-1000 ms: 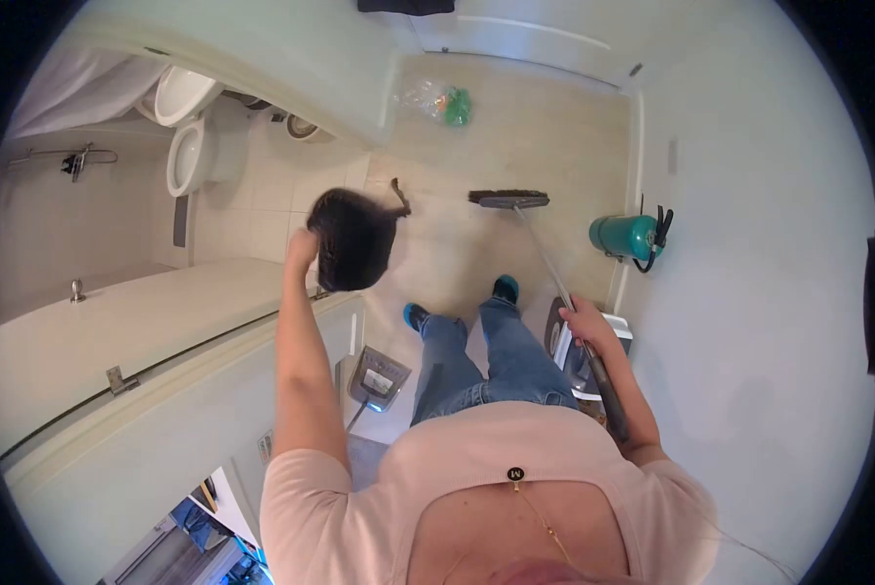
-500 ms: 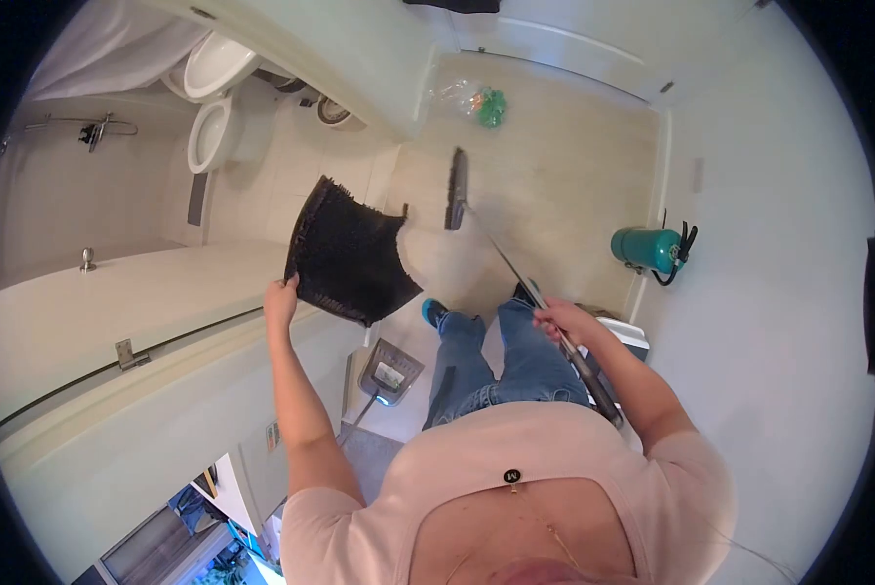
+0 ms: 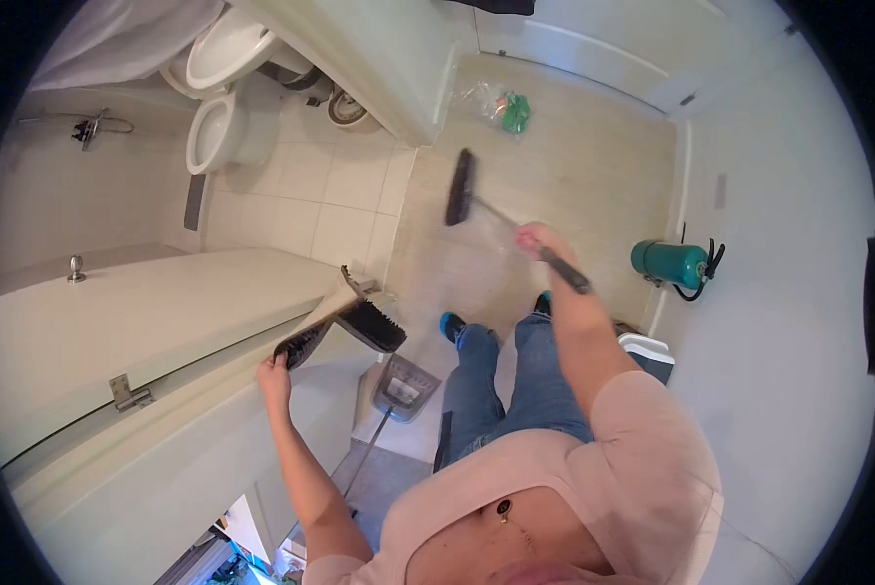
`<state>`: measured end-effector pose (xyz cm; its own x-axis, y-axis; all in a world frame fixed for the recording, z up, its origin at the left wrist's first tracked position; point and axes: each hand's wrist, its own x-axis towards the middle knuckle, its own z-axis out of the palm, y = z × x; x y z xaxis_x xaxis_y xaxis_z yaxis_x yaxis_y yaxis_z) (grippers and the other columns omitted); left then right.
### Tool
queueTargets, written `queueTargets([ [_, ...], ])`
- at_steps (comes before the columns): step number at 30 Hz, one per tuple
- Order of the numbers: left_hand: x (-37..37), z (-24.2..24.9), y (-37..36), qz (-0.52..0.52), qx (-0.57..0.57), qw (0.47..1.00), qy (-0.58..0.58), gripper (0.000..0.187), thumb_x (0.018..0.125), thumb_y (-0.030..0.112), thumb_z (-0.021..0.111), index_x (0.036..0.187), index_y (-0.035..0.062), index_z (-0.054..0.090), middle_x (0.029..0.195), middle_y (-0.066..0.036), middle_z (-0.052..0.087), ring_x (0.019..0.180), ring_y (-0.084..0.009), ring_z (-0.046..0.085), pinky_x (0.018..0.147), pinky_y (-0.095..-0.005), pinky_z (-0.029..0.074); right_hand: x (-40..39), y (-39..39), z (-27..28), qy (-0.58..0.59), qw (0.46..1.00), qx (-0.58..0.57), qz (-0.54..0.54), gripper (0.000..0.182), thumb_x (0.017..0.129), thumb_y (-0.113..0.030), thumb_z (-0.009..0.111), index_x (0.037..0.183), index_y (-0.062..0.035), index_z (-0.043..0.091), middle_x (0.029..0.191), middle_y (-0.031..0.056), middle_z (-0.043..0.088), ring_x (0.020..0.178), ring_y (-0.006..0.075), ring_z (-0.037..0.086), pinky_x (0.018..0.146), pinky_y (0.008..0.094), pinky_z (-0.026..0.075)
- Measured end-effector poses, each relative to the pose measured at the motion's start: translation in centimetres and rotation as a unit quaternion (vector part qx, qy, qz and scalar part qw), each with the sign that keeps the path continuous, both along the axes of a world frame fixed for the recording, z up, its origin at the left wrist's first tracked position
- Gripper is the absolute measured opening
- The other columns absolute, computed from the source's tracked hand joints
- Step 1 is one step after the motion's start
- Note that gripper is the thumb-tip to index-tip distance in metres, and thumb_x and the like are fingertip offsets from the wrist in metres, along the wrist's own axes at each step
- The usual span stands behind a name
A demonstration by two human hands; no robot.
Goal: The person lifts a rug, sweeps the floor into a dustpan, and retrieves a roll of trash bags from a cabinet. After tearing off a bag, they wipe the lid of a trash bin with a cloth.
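My left hand (image 3: 274, 378) grips the edge of a black floor mat (image 3: 371, 326) with a bristly pile. The mat hangs folded beside the door edge, its light underside partly showing. My right hand (image 3: 538, 240) is wrapped round the handle of a broom (image 3: 461, 187), whose dark head is over the beige floor ahead of my feet. Slight blur covers the broom's shaft. On the floor near my left leg is a grey long-handled dustpan (image 3: 405, 388) with something pale inside.
A green fire extinguisher (image 3: 669, 263) is by the right wall. Clear and green plastic (image 3: 513, 112) lies near the far door. Left, an open door (image 3: 194, 312) borders a bathroom with a toilet (image 3: 213, 135). A white-lidded bin (image 3: 645, 353) is by my right leg.
The mat has gone from spread out to folded and dropped lower. My right hand has moved forward and up along with the broom handle. The view has shifted slightly.
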<state>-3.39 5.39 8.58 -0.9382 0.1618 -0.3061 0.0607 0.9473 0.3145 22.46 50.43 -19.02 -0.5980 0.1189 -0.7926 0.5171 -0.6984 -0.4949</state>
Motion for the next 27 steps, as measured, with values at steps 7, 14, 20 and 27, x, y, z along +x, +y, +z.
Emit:
queueTargets([
  [7,-0.5,-0.4,-0.9,0.007,0.02,1.0,0.021,0.029,0.079,0.022,0.051,0.074,-0.0065,0.057,0.062,-0.022,0.054,0.059,-0.03,0.051,0.061,-0.0368,0.04,5.1,-10.1,5.4,0.127,0.931,0.324,0.114,0.01,0.076,-0.005,0.045,0.07,-0.0064,0.053,0.051,0.003,0.044,0.041,0.0153,0.044,0.035,0.0323,0.034],
  [14,-0.8,-1.5,-0.6,-0.014,-0.017,0.999,0.043,0.029,0.078,0.022,0.052,0.073,-0.0064,0.057,0.065,-0.025,0.055,0.063,-0.0354,0.053,0.062,-0.0392,0.04,-2.8,-21.1,2.0,0.115,0.975,0.1,0.159,0.019,0.071,-0.017,0.054,0.056,-0.0086,0.048,0.051,0.0047,0.05,0.04,0.0158,0.045,0.039,0.0306,0.037],
  [20,0.2,0.0,-0.9,0.006,0.003,0.999,0.048,0.03,0.078,0.022,0.051,0.074,-0.0065,0.057,0.065,-0.025,0.055,0.06,-0.0355,0.053,0.061,-0.0395,0.041,4.0,-9.3,-0.5,-0.068,0.983,0.117,0.122,0.011,0.071,-0.01,0.052,0.062,-0.0048,0.052,0.049,0.0034,0.046,0.035,0.0112,0.041,0.031,0.028,0.03],
  [27,0.2,-0.4,-1.4,0.007,0.001,0.998,0.068,0.03,0.078,0.023,0.051,0.075,-0.0061,0.058,0.067,-0.025,0.056,0.063,-0.0364,0.055,0.06,-0.0402,0.041,5.3,-18.3,15.1,-0.139,0.958,0.206,0.145,0.016,0.075,-0.012,0.049,0.078,0.0037,0.052,0.05,0.0087,0.048,0.036,0.0163,0.045,0.033,0.0312,0.035],
])
